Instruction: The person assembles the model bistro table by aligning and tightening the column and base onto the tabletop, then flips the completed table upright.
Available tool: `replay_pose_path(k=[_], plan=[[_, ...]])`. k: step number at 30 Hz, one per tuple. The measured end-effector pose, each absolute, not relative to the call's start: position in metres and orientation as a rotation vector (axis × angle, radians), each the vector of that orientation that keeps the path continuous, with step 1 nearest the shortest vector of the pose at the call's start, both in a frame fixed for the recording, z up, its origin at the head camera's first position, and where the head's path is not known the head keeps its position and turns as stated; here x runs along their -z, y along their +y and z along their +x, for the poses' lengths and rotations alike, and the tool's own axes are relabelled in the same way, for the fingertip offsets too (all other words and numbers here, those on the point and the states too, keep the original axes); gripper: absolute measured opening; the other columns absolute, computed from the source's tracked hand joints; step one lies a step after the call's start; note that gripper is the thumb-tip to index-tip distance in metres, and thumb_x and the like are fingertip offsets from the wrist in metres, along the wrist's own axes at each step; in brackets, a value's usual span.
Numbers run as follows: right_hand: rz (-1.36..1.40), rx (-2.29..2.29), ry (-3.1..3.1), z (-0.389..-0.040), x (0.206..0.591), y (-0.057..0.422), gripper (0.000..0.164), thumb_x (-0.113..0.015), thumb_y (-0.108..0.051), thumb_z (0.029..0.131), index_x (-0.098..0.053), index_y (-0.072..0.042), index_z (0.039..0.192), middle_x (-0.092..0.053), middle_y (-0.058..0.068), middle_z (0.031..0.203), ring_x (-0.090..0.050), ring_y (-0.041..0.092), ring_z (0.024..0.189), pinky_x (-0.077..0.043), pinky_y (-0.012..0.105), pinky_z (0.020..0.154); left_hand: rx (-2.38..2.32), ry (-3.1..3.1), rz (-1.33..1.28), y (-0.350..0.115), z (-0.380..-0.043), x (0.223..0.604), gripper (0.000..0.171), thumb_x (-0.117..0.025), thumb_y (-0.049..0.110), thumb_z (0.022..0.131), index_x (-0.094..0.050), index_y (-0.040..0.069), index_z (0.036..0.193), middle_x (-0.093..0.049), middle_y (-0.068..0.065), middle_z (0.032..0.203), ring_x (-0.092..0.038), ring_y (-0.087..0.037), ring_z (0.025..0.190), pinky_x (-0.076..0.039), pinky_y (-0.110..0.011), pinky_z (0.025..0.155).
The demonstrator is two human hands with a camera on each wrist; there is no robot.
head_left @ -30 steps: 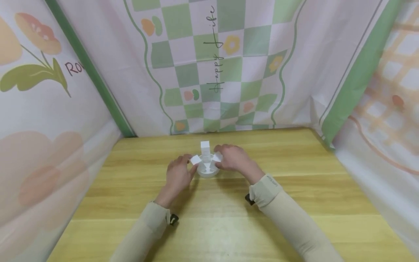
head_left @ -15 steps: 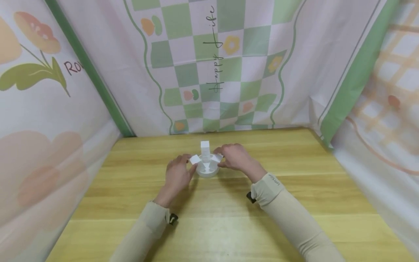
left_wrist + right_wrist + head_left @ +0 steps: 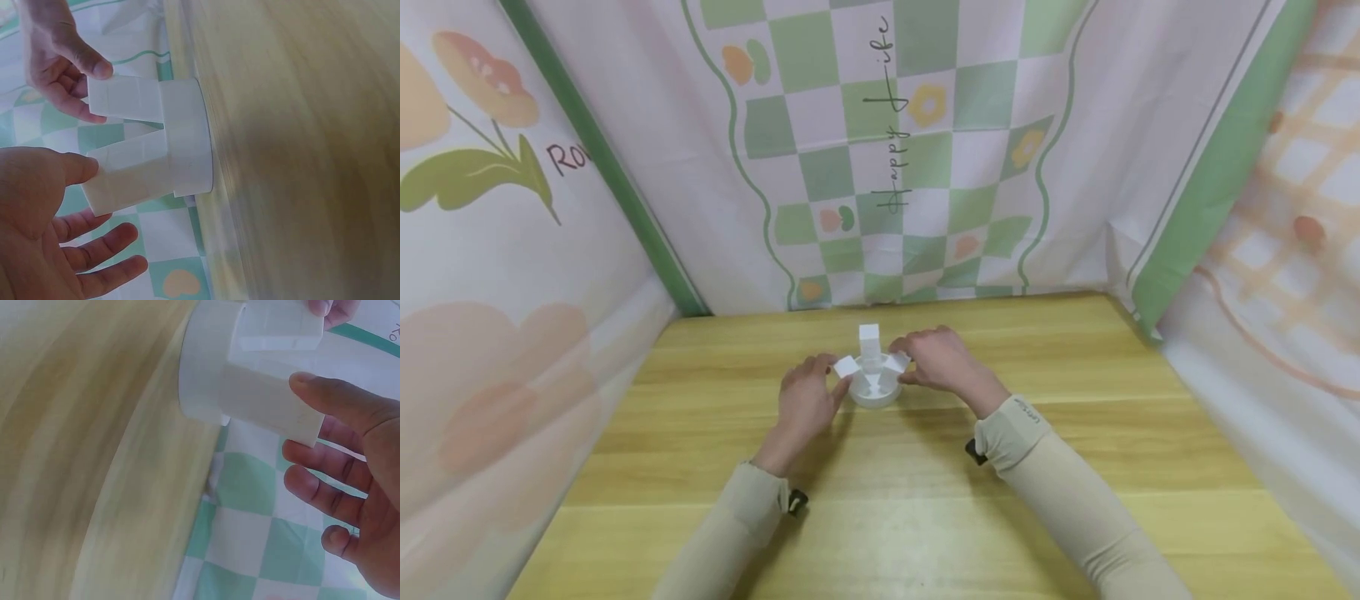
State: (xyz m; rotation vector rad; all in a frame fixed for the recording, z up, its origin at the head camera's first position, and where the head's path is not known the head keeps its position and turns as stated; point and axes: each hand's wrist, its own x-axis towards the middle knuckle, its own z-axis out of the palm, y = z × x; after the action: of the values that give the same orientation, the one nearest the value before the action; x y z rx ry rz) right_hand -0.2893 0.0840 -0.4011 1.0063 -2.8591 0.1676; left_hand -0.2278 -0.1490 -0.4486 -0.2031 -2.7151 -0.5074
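A round white dish [image 3: 876, 401] stands on the table, with white rectangular blocks set in it. Between the left hand's [image 3: 805, 403] thumb and index finger is the top of the left block [image 3: 847, 367]; its other fingers spread free in the left wrist view. On the other side, the right hand [image 3: 944, 363] pinches the right block [image 3: 269, 400] near its upper end. Both blocks lean outward from the dish. A third block [image 3: 869, 340] rises upright at the back, touched by neither hand. The inside of the dish is too small to make out fully.
The wooden table [image 3: 880, 517] stretches toward the person on all sides of the dish. Behind it hangs a green and white checked cloth [image 3: 891, 167]. Patterned cloths also hang at the left [image 3: 497, 250] and right [image 3: 1285, 208].
The right hand shifts very slightly to the right early on and then stays put. Both hands keep their pinch, and the dish and blocks look nearly still.
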Motion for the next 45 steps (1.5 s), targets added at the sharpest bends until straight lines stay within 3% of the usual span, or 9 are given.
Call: replay_pose_path(k=[8, 14, 24, 34, 40, 45], plan=[[1.009, -0.391, -2.895, -0.291, 0.411, 0.089, 0.052, -0.079, -0.035, 0.083, -0.064, -0.015, 0.129, -0.071, 0.009, 0.115, -0.068, 0.026, 0.101, -0.056, 0.046, 0.088, 0.565, -2.774, -0.173, -0.150, -0.230, 0.449, 0.044, -0.063, 0.043, 0.096, -0.060, 0.011, 0.127, -0.070, -0.011, 0.109, -0.065, -0.029, 0.094, -0.051, -0.042, 0.090], [0.980, -0.514, -2.907, -0.293, 0.419, 0.093, 0.056, -0.079, -0.033, 0.082, -0.061, -0.013, 0.132, -0.071, 0.007, 0.114, -0.068, 0.022, 0.102, -0.056, 0.042, 0.087, 0.623, -2.777, -0.178, -0.152, -0.232, 0.449, 0.045, -0.065, 0.041, 0.096, -0.060, 0.012, 0.130, -0.070, -0.011, 0.110, -0.066, -0.029, 0.095, -0.053, -0.043, 0.088], [0.946, -0.532, -2.974, -0.299, 0.436, 0.101, 0.061, -0.078, -0.034, 0.082, -0.059, -0.014, 0.136, -0.073, 0.010, 0.106, -0.069, 0.025, 0.094, -0.057, 0.043, 0.079, 0.701, -2.851, -0.212, -0.159, -0.237, 0.457, 0.054, -0.070, 0.038, 0.092, -0.057, 0.009, 0.136, -0.069, -0.013, 0.115, -0.067, -0.031, 0.102, -0.053, -0.048, 0.093], [0.881, -0.457, -3.034, -0.305, 0.448, 0.099, 0.062, -0.078, -0.040, 0.081, -0.061, -0.010, 0.132, -0.072, 0.009, 0.104, -0.067, 0.024, 0.091, -0.056, 0.041, 0.077, 0.606, -2.947, -0.388, -0.172, -0.254, 0.472, 0.046, -0.072, 0.042, 0.089, -0.065, 0.005, 0.115, -0.068, -0.011, 0.112, -0.064, -0.029, 0.104, -0.051, -0.046, 0.097], [0.843, -0.427, -3.028, -0.305, 0.454, 0.095, 0.062, -0.080, -0.043, 0.078, -0.063, -0.010, 0.128, -0.071, 0.006, 0.099, -0.065, 0.021, 0.086, -0.055, 0.038, 0.072, 0.655, -2.993, -0.506, -0.175, -0.264, 0.475, 0.056, -0.077, 0.046, 0.084, -0.064, 0.011, 0.126, -0.068, -0.008, 0.108, -0.062, -0.025, 0.102, -0.051, -0.044, 0.097], [0.808, -0.428, -3.037, -0.303, 0.455, 0.089, 0.058, -0.084, -0.044, 0.075, -0.067, -0.008, 0.119, -0.065, 0.001, 0.083, -0.058, 0.018, 0.073, -0.051, 0.035, 0.065, 0.675, -3.009, -0.546, -0.176, -0.270, 0.477, 0.053, -0.078, 0.047, 0.082, -0.066, 0.016, 0.123, -0.066, -0.003, 0.100, -0.059, -0.019, 0.091, -0.051, -0.042, 0.093]])
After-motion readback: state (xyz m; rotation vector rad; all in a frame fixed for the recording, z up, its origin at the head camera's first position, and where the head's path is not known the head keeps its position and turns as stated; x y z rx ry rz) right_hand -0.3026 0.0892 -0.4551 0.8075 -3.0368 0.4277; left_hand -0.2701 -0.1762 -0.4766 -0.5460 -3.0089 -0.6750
